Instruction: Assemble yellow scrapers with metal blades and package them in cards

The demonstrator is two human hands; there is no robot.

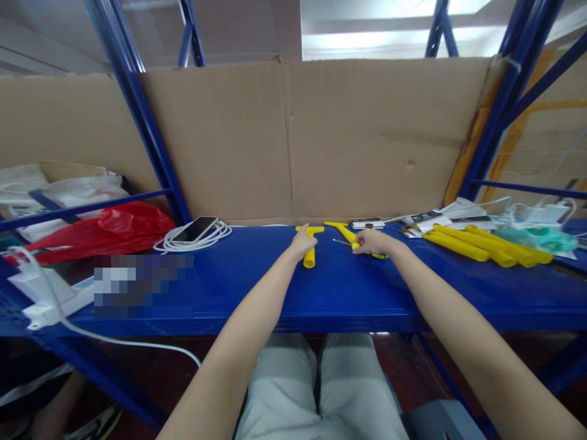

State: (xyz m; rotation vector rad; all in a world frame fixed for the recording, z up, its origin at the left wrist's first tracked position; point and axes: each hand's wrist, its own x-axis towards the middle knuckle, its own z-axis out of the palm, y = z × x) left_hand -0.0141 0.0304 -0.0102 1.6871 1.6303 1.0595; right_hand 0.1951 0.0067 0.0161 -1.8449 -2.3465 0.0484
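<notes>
My left hand (301, 244) is closed around the upper part of a yellow T-shaped piece (310, 256), whose round tube end points toward me on the blue shelf (257, 275). To its right, my right hand (370, 242) pinches a screwdriver (343, 242) with a thin metal shaft and a bit of yellow handle showing. The shaft points left, toward the T-shaped piece, and is apart from it. Just behind the shaft lies a second yellow piece (343, 231) with a flat crossbar. Something yellow and dark under my right hand is mostly hidden.
Several yellow tubes (481, 244) lie on the right, near small packets (426, 221) and a green plastic bag (534, 239). On the left are a phone (197, 229) on a coiled white cable (224, 230), a red bag (114, 229) and a power strip (59, 305). Cardboard (229, 146) stands behind.
</notes>
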